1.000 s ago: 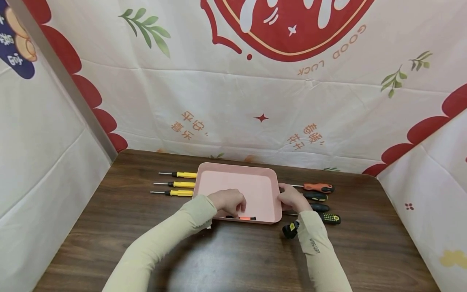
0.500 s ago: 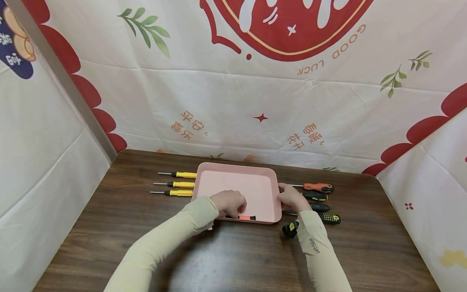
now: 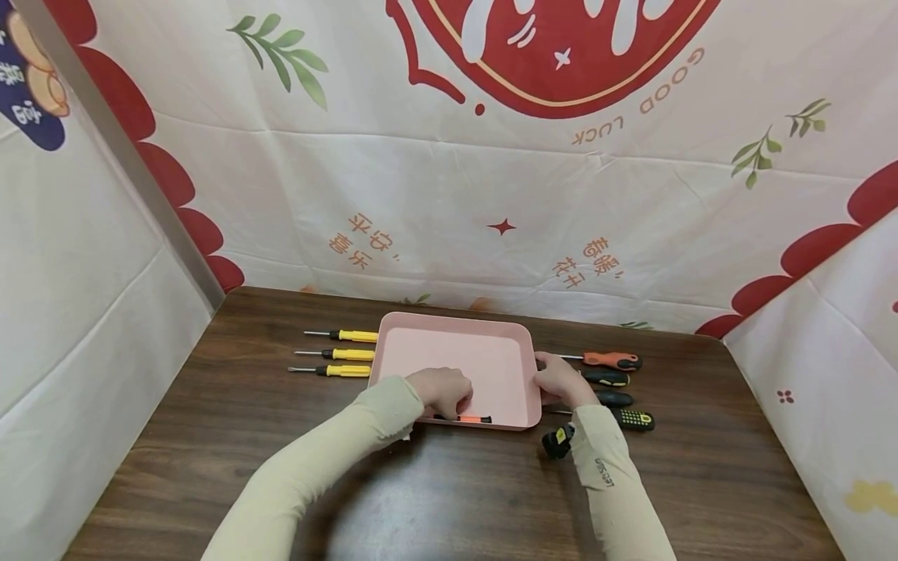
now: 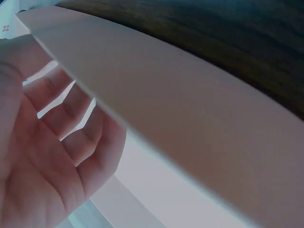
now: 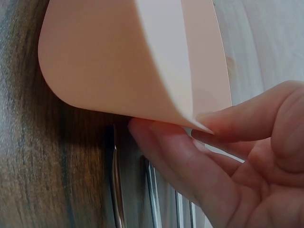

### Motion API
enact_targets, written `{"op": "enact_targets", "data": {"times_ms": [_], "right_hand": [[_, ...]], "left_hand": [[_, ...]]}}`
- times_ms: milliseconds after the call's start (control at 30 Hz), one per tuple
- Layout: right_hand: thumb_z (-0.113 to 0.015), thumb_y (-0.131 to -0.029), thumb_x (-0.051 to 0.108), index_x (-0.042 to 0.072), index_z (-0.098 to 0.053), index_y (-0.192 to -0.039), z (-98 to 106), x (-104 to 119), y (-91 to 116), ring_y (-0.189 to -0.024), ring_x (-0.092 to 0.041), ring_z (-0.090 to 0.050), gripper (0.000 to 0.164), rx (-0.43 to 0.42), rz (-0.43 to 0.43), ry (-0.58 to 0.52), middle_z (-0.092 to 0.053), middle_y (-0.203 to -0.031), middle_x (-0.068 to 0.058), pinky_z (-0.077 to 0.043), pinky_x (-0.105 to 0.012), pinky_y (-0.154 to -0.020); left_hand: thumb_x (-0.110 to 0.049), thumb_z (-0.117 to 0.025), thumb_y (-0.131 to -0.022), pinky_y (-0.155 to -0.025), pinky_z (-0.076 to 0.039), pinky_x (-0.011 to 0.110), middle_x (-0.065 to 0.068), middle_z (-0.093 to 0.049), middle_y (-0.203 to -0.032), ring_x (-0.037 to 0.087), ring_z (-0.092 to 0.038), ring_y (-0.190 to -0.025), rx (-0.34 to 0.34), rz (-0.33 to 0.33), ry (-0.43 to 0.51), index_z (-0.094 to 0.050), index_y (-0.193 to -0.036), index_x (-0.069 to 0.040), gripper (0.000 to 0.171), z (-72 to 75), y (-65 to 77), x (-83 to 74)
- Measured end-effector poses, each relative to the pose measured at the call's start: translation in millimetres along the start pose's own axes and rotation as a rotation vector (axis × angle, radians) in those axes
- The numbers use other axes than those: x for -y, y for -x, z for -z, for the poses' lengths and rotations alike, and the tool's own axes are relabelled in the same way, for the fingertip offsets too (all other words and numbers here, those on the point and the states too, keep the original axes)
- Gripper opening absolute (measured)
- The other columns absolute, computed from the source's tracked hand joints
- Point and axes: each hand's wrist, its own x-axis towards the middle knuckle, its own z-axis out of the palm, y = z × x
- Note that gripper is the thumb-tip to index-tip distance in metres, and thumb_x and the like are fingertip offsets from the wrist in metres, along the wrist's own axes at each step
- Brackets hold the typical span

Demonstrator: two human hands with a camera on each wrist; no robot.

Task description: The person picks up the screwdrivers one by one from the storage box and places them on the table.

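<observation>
A shallow pink tray (image 3: 491, 362) sits on the table toward the back. My right hand (image 3: 561, 380) grips its right rim, thumb inside and fingers against the outer wall, as the right wrist view confirms. My left hand (image 3: 443, 389) reaches into the tray near its front wall, fingers bent downward. Beside those fingers, along the front wall, lies a small orange-and-black rod-shaped tool (image 3: 475, 419), partly covered by the hand. In the left wrist view the tray's wall (image 4: 142, 95) hides the fingertips, so whether they hold the tool is unclear.
Several yellow-handled screwdrivers (image 3: 351, 354) lie left of the tray. To its right are an orange-handled screwdriver (image 3: 610, 360), dark-handled tools (image 3: 609, 378) and a yellow-dotted black handle (image 3: 634, 420). A small black-and-yellow object (image 3: 558, 442) sits near my right wrist. A printed cloth (image 3: 449, 195) hangs behind.
My left hand has shifted very slightly down toward the tray's front wall. The tray and my right hand have stayed in place.
</observation>
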Motion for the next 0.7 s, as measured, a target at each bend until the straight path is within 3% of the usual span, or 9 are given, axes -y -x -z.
{"op": "enact_targets", "data": {"times_ms": [100,333,700], "right_hand": [[-0.040,-0.082,-0.005,-0.002,-0.025,-0.140,-0.7,0.7,0.5,-0.073,-0.020,-0.062,0.061,-0.003,-0.013,-0.007,-0.049,-0.117,-0.026,-0.053,-0.038,-0.063],[-0.039,-0.081,-0.005,-0.002,-0.023,-0.140,-0.5,1.6,0.6,-0.074,-0.020,-0.062,0.061,0.003,-0.023,-0.006,-0.047,-0.120,-0.026,-0.053,-0.038,-0.064],[-0.039,-0.080,-0.007,-0.002,-0.024,-0.140,-0.9,1.8,2.1,-0.067,-0.019,-0.062,0.062,-0.010,-0.026,-0.020,-0.050,-0.117,-0.026,-0.052,-0.037,-0.061]], "left_hand": [[-0.008,-0.063,-0.073,-0.052,-0.038,0.024,-0.009,-0.050,-0.059,0.008,-0.045,-0.057,0.023,0.015,0.006,-0.055,-0.060,-0.019,0.019,-0.9,0.5,0.4],[-0.012,-0.063,-0.078,-0.054,-0.034,0.020,-0.009,-0.045,-0.062,0.006,-0.042,-0.059,0.036,-0.001,0.086,-0.053,-0.066,-0.017,0.016,-0.4,4.2,5.3],[-0.014,-0.062,-0.079,-0.055,-0.033,0.019,-0.008,-0.044,-0.064,0.006,-0.041,-0.059,-0.015,-0.031,0.170,-0.050,-0.074,-0.016,0.014,-1.7,6.2,10.8]]}}
